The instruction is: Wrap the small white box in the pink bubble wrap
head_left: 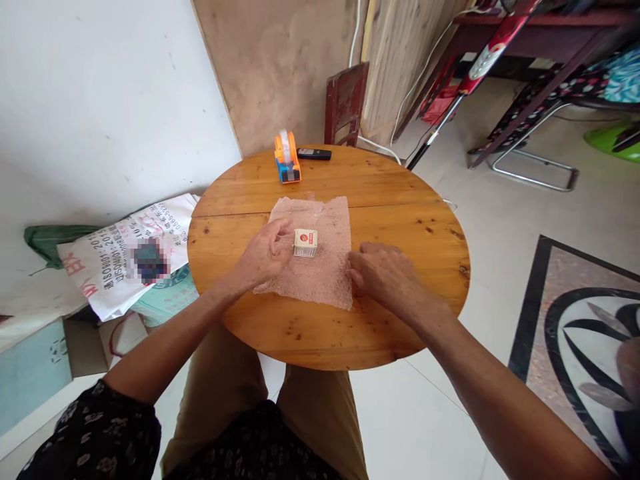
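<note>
A small cream-coloured box [305, 243] with red and dark print sits near the middle of a sheet of clear bubble wrap [320, 288]. The sheet lies spread on a round wooden table [400, 193]. My left hand [267, 253] is over the sheet's left side, fingers apart and bent towards the box, holding nothing. On the other side, my right hand [383, 270] has its fingers curled closed at the sheet's right edge, gripping the bubble wrap there. Part of the fingertips is hidden by the hand itself.
An orange and blue tape dispenser [287, 157] stands at the table's far edge beside a black handheld device [314, 154]. A dark red chair [345, 103] is behind the table. White printed sacks [115, 280] lie to the left. A red-and-silver pole [480, 73] slants at the right.
</note>
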The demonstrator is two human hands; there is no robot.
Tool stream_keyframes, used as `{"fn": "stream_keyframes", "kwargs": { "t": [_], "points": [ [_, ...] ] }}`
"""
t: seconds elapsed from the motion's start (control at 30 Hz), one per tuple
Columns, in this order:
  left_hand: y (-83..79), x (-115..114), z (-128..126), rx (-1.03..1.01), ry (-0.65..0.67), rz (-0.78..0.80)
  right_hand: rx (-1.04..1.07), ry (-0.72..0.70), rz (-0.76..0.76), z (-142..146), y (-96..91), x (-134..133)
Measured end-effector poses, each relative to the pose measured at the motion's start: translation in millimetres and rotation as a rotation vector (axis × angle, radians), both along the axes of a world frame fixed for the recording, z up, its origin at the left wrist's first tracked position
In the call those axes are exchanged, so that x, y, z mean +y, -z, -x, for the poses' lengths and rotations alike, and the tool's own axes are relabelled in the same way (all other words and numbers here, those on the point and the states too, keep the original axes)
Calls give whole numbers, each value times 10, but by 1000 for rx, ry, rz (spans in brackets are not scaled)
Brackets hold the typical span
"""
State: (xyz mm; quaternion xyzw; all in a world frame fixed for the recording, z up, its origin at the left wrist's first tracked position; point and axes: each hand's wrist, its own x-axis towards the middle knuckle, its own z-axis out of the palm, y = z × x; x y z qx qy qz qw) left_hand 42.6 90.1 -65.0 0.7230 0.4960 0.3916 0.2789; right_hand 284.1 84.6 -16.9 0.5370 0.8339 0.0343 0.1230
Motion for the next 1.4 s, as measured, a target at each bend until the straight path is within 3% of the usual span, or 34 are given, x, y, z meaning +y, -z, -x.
{"fn": "stream_keyframes", "kwargs": {
  "t": [0.13, 0.27, 0.33, 0.57, 0.77, 0.93, 1.03, 1.13, 1.23, 1.33, 1.4],
  "points": [
    [230, 207, -44, -191, 147, 37, 40, -22, 4, 133, -111, 60],
    [376, 218, -122, -302, 91, 59, 205, -59, -28, 305, -128, 142],
    [402, 200, -137, -320, 69, 56, 305, -90, -48, 391, -73, 192],
    [394, 188, -144, -265, 209, 43, 541, -107, -6, 449, 314, 404],
    [356, 166, -222, 122, 56, 62, 950, 47, -42, -136, 361, 387],
    [239, 117, -254, 374, 84, 43, 874, 300, -68, -890, 417, 444],
    [204, 103, -259, 448, 78, 43, 724, 300, -120, -1092, 428, 433],
    [206, 100, -267, 491, 69, 30, 731, 169, -322, -923, 338, 286],
    [231, 100, -277, 512, 61, 0, 759, -48, -396, -482, 247, 108],
    [258, 92, -289, 523, 42, -30, 750, -245, -260, -18, 294, 93],
    [269, 82, -294, 532, 36, -53, 688, -293, -154, 195, 412, 218]
  ]
}}
